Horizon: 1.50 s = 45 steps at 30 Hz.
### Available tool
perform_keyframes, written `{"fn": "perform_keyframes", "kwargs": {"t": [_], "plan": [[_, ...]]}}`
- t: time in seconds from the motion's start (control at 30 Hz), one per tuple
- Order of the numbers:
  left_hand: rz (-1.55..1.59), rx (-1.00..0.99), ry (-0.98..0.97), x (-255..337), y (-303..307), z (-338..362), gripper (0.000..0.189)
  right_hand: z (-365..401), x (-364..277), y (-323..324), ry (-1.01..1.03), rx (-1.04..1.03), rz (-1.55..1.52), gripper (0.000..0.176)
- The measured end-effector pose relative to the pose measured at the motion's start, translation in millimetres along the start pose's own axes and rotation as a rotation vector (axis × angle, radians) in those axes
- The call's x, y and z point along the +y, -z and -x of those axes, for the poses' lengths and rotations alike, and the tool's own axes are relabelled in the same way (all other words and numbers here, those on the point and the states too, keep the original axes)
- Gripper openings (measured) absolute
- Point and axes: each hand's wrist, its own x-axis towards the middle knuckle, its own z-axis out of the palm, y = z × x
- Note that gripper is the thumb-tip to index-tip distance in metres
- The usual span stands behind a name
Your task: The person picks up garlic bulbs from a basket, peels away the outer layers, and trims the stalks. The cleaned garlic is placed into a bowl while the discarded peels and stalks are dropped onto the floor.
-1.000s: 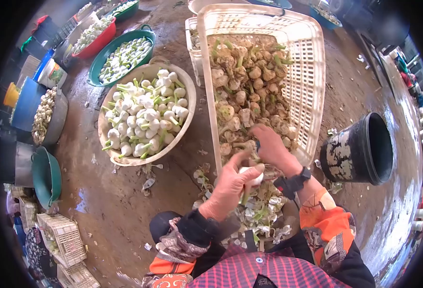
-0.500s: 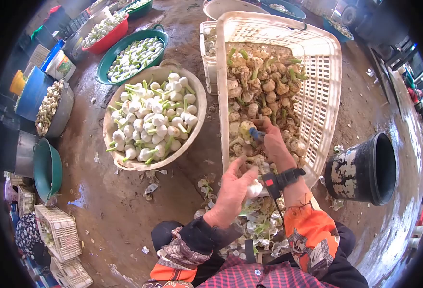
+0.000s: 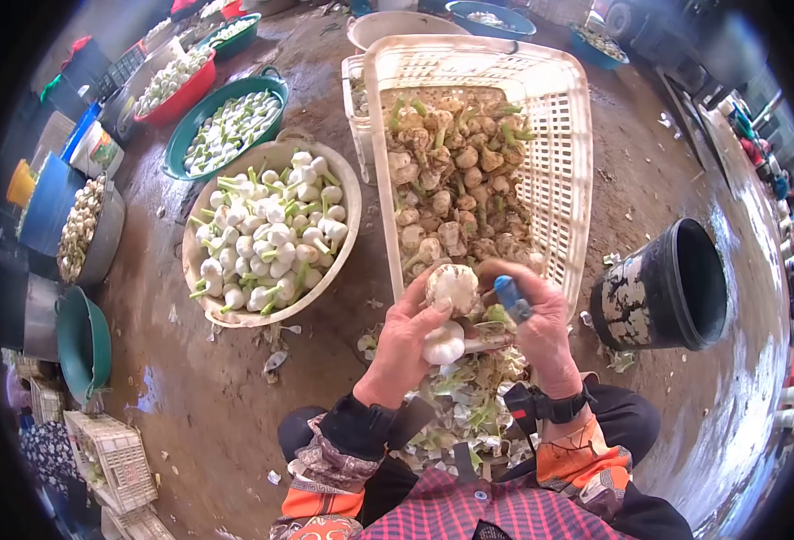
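My left hand [image 3: 397, 349] is closed around two garlic bulbs in front of me. One is an unpeeled garlic bulb [image 3: 454, 286], its brownish root side facing up. Below it sits a clean white garlic bulb [image 3: 444, 344]. Just right of these, my right hand [image 3: 545, 335] grips a small blue-handled tool [image 3: 512, 297]; its working end cannot be made out. Beyond both hands, a tilted white plastic crate [image 3: 554, 171] holds many dirty garlic bulbs [image 3: 464, 180] with stems. Peeled leaves and skins [image 3: 469, 409] lie beneath my hands.
Left of the crate stands a pale basin [image 3: 358, 202] heaped with white trimmed garlic. A black bucket [image 3: 631, 306] leans on the right. Green tub [image 3: 174, 148] and red tub [image 3: 201, 81] of garlic stand farther back. Crates [image 3: 113, 459] are at lower left.
Both hands have come back from the crate toward me. An unpeeled garlic bulb is now in my left hand beside the white one. The view has shifted slightly.
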Motion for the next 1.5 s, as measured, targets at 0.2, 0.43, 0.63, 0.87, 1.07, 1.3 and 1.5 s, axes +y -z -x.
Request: {"fn": "perform_keyframes", "kwargs": {"t": [0.2, 0.43, 0.63, 0.87, 1.07, 1.3, 1.5], "plan": [[-0.352, 0.065, -0.188, -11.3, -7.1, 0.1, 0.050, 7.3, -20.9, -7.5, 0.189, -0.042, 0.643, 0.043], [-0.567, 0.106, -0.236, -13.9, -8.4, -3.6, 0.049, 8.0, -11.8, -21.2, 0.240, 0.042, 0.821, 0.025], [-0.156, -0.114, 0.023, 3.4, -2.9, -0.5, 0.047, -8.2, 48.3, 8.8, -0.225, -0.084, 0.829, 0.022], [0.243, -0.121, 0.160, 0.4, 1.6, -2.6, 0.046, -5.9, 12.2, 20.8, 0.066, -0.150, 0.324, 0.045], [0.232, -0.154, 0.153, -5.2, 0.0, -3.8, 0.049, 4.3, -15.8, 3.6, 0.324, -0.192, 0.572, 0.051], [-0.074, -0.171, 0.147, 7.6, -5.8, 3.3, 0.048, 11.1, -13.8, -12.3, 0.056, -0.050, 0.392, 0.029], [-0.733, -0.007, -0.024, 6.0, 1.1, -11.2, 0.038, 14.0, -0.2, -4.3, 0.036, 0.153, 0.235, 0.025]]}}
